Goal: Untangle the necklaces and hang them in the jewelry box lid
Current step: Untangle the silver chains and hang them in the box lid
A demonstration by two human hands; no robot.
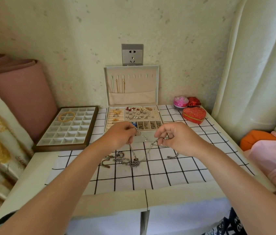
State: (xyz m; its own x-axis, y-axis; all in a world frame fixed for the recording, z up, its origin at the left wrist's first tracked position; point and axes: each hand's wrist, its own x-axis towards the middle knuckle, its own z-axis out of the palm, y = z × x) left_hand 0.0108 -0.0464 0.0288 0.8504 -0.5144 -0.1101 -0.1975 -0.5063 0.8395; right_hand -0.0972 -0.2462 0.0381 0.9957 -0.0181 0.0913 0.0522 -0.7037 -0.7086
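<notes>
Just in front of the jewelry box (148, 135), my left hand (121, 134) and right hand (174, 137) each pinch silver chain (150, 148) in curled fingers (161, 133) — the tangle (130, 161) lying on the surface below.

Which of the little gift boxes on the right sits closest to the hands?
The orange-red heart-shaped box, gold-seamed; the pink round box and the red box sit farther back, behind it.

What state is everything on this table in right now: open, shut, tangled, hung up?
jewelry box lid, open, standing upright.
gold chains, two hang in the lid.
silver necklaces, tangled on the cloth, partly lifted.
left hand, pinches the silver necklaces.
right hand, pinches the silver necklaces.
heart-shaped box, shut.
divided tray, holds a gold coil.
</notes>
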